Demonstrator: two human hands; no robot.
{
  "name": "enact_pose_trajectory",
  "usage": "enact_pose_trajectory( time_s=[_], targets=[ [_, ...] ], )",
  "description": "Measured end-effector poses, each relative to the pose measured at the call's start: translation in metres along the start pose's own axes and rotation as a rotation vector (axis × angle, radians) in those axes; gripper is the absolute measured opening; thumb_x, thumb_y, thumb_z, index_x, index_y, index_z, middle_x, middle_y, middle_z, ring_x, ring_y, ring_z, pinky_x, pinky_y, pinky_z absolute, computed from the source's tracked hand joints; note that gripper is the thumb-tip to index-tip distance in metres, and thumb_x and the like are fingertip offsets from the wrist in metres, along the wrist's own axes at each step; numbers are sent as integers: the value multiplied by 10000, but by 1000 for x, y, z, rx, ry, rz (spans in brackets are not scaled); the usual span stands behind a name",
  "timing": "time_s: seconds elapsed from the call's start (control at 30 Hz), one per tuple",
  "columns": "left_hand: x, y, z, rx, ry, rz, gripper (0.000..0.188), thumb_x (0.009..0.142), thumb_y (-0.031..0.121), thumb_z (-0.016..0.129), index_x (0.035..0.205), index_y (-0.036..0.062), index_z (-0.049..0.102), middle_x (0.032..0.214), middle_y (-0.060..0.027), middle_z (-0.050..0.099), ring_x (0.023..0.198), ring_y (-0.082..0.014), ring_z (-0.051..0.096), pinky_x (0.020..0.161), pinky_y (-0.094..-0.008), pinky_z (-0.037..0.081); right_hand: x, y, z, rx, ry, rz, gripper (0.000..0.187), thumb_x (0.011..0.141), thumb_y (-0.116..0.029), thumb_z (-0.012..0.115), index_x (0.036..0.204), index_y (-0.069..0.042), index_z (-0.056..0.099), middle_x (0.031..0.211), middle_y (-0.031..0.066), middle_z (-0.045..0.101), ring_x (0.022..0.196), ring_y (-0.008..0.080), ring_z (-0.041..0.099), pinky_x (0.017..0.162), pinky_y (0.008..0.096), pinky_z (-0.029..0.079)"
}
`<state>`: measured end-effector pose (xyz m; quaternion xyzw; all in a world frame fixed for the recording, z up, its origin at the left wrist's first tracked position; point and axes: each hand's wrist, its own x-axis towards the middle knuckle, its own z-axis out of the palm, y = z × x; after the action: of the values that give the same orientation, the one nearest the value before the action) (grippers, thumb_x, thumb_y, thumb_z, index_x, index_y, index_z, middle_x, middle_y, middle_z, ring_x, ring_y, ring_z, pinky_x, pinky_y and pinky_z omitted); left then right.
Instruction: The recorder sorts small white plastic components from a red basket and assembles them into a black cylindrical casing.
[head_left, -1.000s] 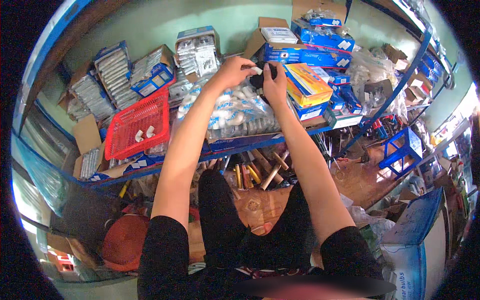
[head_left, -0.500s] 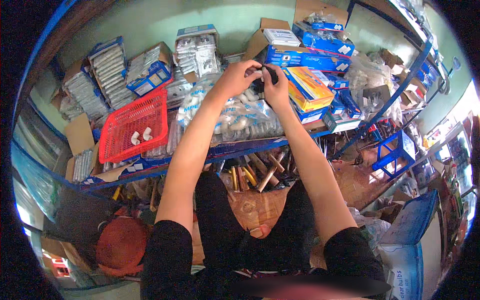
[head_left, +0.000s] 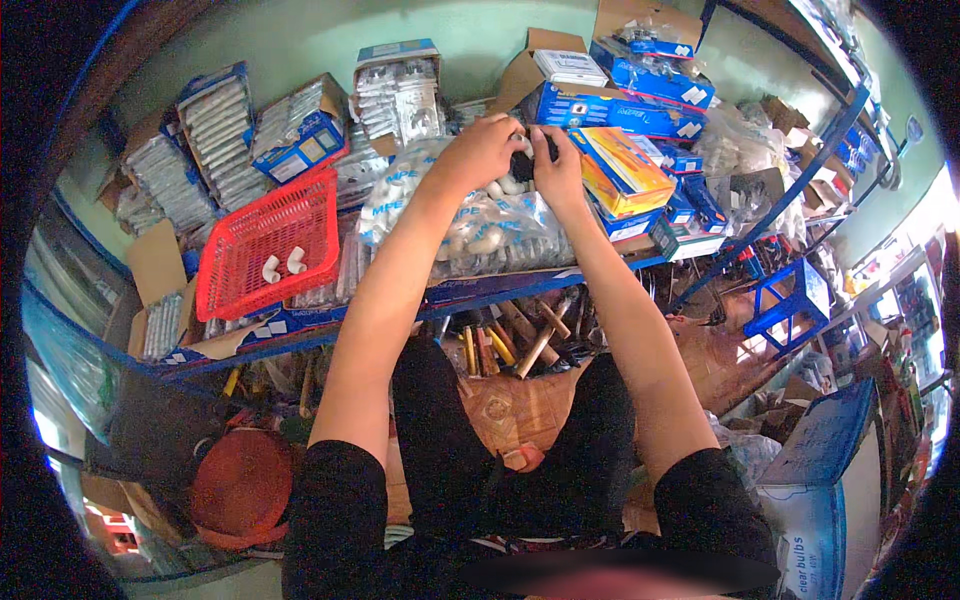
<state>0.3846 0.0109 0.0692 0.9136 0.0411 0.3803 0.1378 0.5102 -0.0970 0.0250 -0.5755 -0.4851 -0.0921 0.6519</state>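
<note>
Both my hands are raised close together above a clear printed plastic bag [head_left: 400, 205] of white pipe fittings. My left hand [head_left: 482, 152] is closed, its fingertips at a small white fitting [head_left: 521, 146] that is partly hidden. My right hand [head_left: 558, 172] is closed on a black object [head_left: 548, 146] whose kind I cannot make out. More black [head_left: 522, 166] shows between the hands. Under them, several white fittings [head_left: 487, 241] show through the bag. To the left, a red plastic basket [head_left: 325, 215] holds two white elbow fittings [head_left: 271, 269], lying apart.
Open boxes of silvery packets [head_left: 215, 120] line the back left of the shelf. Blue boxes [head_left: 620, 115] and a yellow-orange box [head_left: 625, 180] stand right of my hands. Wooden-handled tools [head_left: 540, 352] lie below the shelf edge. A blue stool [head_left: 790, 305] stands at right.
My fingers have shifted around the black object and white fitting, with more black now showing below the left fingertips. The view has moved slightly. Both elbow fittings remain in the basket.
</note>
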Motion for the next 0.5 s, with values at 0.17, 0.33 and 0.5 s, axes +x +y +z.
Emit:
enact_pose_trajectory(
  time_s=[0.17, 0.33, 0.5],
  targets=[
    [3, -5, 5, 52, -7, -50, 218, 1006, 192, 613, 1001, -21, 661, 992, -225, 648, 958, -441, 643, 846, -502, 524, -1, -4, -2, 27, -71, 74, 234, 1039, -203, 615, 1145, -3, 674, 970, 187, 724, 916, 282, 686, 840, 378, 517],
    [3, -5, 4, 70, 92, -14, 267, 1017, 237, 609, 981, -23, 655, 974, -230, 631, 939, -449, 634, 834, -509, 522, -3, -7, -2, 112, -99, 45, 267, 1002, -189, 639, 1196, -6, 655, 992, 158, 717, 926, 251, 679, 874, 351, 520],
    [1, 3, 1, 11, 191, -97, 263, 984, 241, 665, 1049, -13, 689, 1105, -201, 683, 1032, -427, 664, 885, -472, 540, -1, -7, -3, 104, -85, 105, 259, 1005, -196, 660, 1184, -12, 688, 1024, 98, 706, 933, 167, 637, 870, 313, 508]
  ],
)
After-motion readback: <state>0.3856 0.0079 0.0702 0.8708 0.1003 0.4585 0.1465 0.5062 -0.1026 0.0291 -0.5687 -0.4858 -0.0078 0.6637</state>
